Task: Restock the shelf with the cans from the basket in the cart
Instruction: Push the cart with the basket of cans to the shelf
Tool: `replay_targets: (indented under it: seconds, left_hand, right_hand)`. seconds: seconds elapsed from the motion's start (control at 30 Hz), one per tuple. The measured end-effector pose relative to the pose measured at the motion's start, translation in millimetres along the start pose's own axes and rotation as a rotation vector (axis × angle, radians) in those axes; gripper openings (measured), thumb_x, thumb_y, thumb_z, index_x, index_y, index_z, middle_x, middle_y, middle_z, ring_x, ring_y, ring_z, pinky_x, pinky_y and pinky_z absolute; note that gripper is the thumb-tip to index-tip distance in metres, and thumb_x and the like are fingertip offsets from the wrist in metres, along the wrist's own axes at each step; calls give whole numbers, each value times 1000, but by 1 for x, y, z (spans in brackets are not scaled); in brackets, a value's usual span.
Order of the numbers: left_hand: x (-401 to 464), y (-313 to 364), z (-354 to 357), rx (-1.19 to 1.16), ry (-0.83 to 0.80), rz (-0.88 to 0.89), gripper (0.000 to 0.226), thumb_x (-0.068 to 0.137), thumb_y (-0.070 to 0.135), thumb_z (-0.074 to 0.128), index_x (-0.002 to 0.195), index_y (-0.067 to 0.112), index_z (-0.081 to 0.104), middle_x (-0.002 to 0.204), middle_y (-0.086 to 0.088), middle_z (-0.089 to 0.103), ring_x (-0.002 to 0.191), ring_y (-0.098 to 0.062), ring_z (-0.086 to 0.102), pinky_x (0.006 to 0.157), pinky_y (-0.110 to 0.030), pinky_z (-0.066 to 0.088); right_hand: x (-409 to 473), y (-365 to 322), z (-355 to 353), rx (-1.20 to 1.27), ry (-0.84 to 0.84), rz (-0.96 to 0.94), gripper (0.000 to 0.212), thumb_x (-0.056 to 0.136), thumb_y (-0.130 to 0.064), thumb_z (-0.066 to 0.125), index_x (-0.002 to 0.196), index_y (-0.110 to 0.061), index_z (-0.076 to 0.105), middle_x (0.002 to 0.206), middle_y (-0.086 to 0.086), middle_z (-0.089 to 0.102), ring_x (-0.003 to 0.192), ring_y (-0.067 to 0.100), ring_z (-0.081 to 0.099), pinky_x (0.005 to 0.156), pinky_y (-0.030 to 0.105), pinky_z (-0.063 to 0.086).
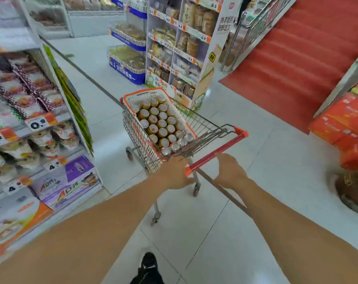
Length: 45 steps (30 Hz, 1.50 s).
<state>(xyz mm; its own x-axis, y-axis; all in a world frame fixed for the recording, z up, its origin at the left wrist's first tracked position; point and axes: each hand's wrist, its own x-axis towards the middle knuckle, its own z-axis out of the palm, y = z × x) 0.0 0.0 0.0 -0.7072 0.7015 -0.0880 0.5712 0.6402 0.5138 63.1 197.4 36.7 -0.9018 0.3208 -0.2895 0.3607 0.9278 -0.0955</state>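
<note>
1. Gold-and-silver round metal cans (162, 124), packed upright in close rows, fill the white plastic basket with an orange rim (180, 117); none has yet been taken out.
2. Basket: seated inside the small wire shopping cart (202, 124), tilted toward the cart's left side, its far end rising above the cart's wire edge.
3. Left hand (175, 173): curled round the orange end cap of the red cart handle (217, 150), at its left end.
4. Right hand (228, 171): gripping the same handle near its middle, apart from the left.
5. Snack shelf with orange price tags (38, 121): stands close on the cart's left; whether it is the one to restock cannot be told.
6. White tiled floor (256, 201) and red carpeted ramp (307, 58): lie ahead and to the right.
7. Hazards, judged: a sharp turn or a wheel clipping the shelf base could jolt the tilted basket and topple cans; the scene's blur suggests quick motion.
</note>
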Motion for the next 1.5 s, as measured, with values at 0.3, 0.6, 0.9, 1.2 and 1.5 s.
replay_targets:
  seconds: [0.3, 0.6, 0.9, 1.2, 1.5]
  left_hand:
    - [139, -7, 67, -22, -307, -361, 36, 86, 39, 60, 114, 18, 54, 88, 1, 53, 83, -23, 58, 68, -33, 45]
    - [188, 20, 102, 135, -112, -899, 24, 68, 40, 52, 81, 21, 58, 71, 6, 56, 74, -22, 62, 66, -30, 52]
    - [191, 100, 135, 148, -125, -1098, 23, 71, 44, 52, 69, 22, 56, 68, 6, 57, 69, -19, 59, 73, -32, 54]
    - [195, 189, 209, 82, -56, -1214, 36, 70, 49, 51, 75, 20, 70, 71, 4, 64, 73, -19, 63, 67, -28, 50]
    - [204, 276, 248, -35, -8, -1409, 65, 67, 82, 44, 70, 21, 65, 64, 8, 58, 65, -13, 58, 61, -28, 46]
  right_hand:
    - [163, 94, 12, -294, -172, -129, 125, 69, -36, 87, 161, -19, 4, 169, 8, 8, 156, 29, 4, 125, 48, 20]
    - [303, 191, 3, -488, 52, -524, 31, 86, -56, 53, 93, -27, 63, 85, -8, 66, 84, 17, 65, 67, 28, 47]
    - [323, 233, -4, -451, -132, -802, 20, 76, -40, 60, 68, -24, 52, 64, -8, 57, 59, 14, 57, 58, 26, 47]
    - [321, 293, -12, -560, -168, -1035, 17, 74, -38, 54, 67, -26, 44, 65, -7, 55, 62, 13, 59, 60, 26, 47]
    - [338, 320, -11, -607, -187, -1336, 24, 72, -48, 57, 80, -26, 61, 69, -10, 58, 63, 11, 59, 55, 25, 47]
